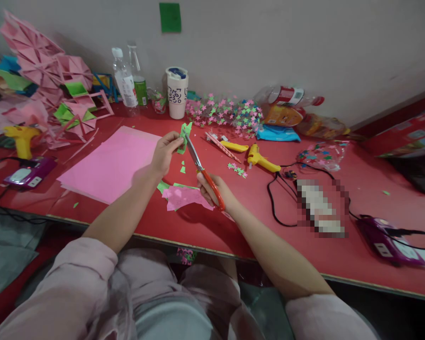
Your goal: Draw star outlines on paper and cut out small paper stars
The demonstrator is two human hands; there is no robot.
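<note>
My left hand (165, 150) pinches a small piece of green paper (183, 140) above the red table. In my right hand (217, 191) is a pair of scissors (209, 181) with orange handles, its blades pointing up and left. The blade tips reach the green paper; whether they are parted there I cannot make out. Below my hands lie a torn-edged pink paper scrap (184, 197) and green scraps partly under it. Little green offcuts (182, 168) have fallen on the table between my hands.
A stack of pink sheets (109, 163) lies to the left. Beyond are a white cup (177, 94), a plastic bottle (125, 80) and a heap of paper stars (226, 113). At right sit a yellow glue gun (264, 159), black cords and a purple power strip (393, 241).
</note>
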